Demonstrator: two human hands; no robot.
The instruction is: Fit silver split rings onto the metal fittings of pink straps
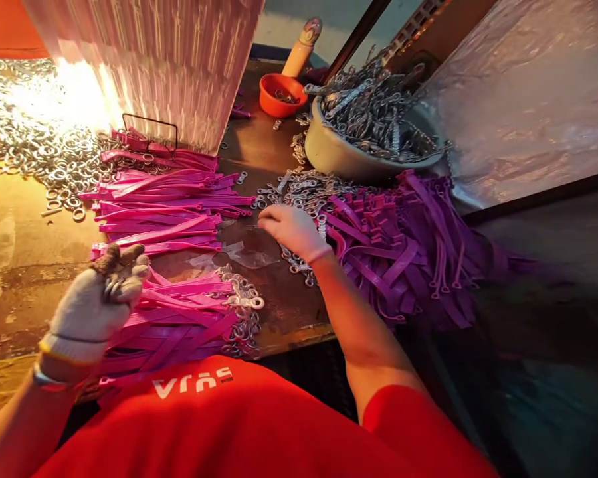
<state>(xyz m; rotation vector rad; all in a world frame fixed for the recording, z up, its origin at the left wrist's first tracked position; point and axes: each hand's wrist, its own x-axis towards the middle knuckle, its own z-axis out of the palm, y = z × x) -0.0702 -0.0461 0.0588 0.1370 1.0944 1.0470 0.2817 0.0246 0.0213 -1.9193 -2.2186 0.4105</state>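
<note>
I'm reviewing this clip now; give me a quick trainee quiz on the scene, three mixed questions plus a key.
1. True or false: pink straps lie next to the gloved left hand.
2. What is heaped in the large tub? A) wooden blocks; B) metal pieces; C) cloth rags.
3. Which of the person's hands is nearer the large tub?

Key: 1. True. 2. B. 3. The right hand.
</note>
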